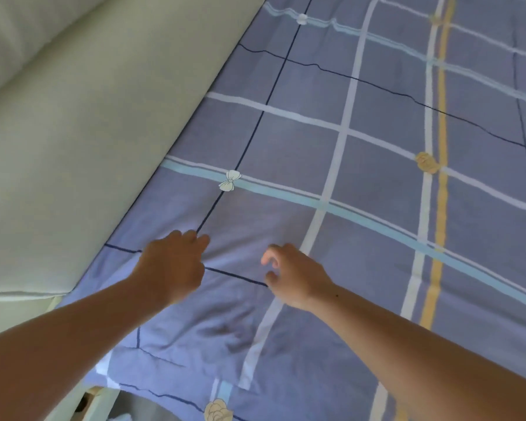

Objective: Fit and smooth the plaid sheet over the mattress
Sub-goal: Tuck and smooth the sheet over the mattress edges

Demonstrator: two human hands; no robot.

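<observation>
Looking at a lavender-blue plaid cotton sheet with white, pale-blue, yellow and navy stripes, plus little printed bows and roses. Covers the mattress top as far as can be seen, running right up the left edge against a cream padded fabric panel. Looks flat and tidy toward the far edge. Bunches into a patch of soft creases near the front left corner, between the two forearms.

Left hand down near the left edge, fingers loosely extended, touching the cloth or just over it, can't tell which. Right hand just beside it, fingers loosely curled, thumb and forefinger apart, gripping nothing.

Probably mid-smoothing, mostly done tbh. For doing this bit well: flatten both palms, press lightly, and sweep from the middle out toward the front and left edges instead of pulling cloth back into the creased patch. Use the navy lines as a straightness guide. Then tuck the slack down at the front left corner. Go easy, or risk dragging the whole plaid off-square.
</observation>
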